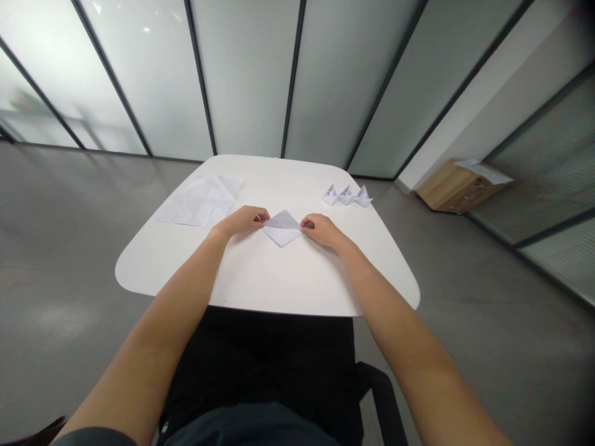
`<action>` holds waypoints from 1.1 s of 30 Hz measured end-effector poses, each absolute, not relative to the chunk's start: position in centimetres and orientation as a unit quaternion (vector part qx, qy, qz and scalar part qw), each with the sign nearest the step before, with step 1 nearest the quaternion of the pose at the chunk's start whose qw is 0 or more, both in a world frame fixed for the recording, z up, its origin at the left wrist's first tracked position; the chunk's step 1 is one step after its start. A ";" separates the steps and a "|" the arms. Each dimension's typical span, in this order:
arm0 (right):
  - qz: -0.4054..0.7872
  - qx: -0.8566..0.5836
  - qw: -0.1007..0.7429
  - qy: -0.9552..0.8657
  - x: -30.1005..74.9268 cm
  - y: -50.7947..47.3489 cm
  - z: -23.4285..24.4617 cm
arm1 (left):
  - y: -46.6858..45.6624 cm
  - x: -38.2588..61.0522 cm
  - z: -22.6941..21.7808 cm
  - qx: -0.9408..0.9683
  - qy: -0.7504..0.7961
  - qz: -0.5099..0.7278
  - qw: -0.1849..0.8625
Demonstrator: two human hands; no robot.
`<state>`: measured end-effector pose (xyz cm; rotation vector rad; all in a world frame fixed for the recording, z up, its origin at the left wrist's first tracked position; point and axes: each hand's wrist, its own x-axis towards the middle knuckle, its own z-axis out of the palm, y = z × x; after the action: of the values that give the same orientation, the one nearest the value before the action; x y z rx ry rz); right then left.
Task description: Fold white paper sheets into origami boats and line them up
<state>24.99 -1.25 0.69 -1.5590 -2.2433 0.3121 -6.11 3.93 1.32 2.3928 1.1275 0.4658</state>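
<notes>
A folded piece of white paper (282,235) lies diamond-shaped on the white table, a crease running across its middle. My left hand (248,220) pinches its left corner, fingers closed. At the opposite corner, my right hand (320,228) pinches the paper between thumb and fingers. Three folded paper boats (346,196) stand in a row beyond my right hand. To the far left lie creased white paper sheets (199,201), partly behind my left hand.
The white table (288,282) has rounded corners and stands before frosted glass panels (246,74). A wooden cabinet (458,186) with papers on top is on the floor at right. A black chair armrest (379,390) shows beside my lap.
</notes>
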 end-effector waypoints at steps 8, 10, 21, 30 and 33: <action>0.147 -0.516 0.219 -0.815 25.8 -1.0 0.3 | 4.2 -6.8 1.3 0.866 0.406 0.153 0.247; 0.165 -0.506 0.231 -0.814 26.0 -1.0 0.2 | 4.3 -6.9 1.4 0.868 0.402 0.148 0.250; 0.179 -0.499 0.273 -0.802 26.0 -0.5 -0.3 | 3.9 -6.9 2.5 0.856 0.442 0.114 0.242; 0.080 -0.458 0.249 -0.850 24.6 -0.9 -0.2 | 2.8 -5.0 2.8 0.892 0.422 0.107 0.122; 0.044 -0.434 0.230 -0.870 23.9 -1.2 0.0 | 2.0 -4.0 2.9 0.894 0.430 0.101 0.075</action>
<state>23.93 -1.21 -0.04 -1.1946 -2.3936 0.1223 -4.05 1.97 2.90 2.6814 1.2896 0.3016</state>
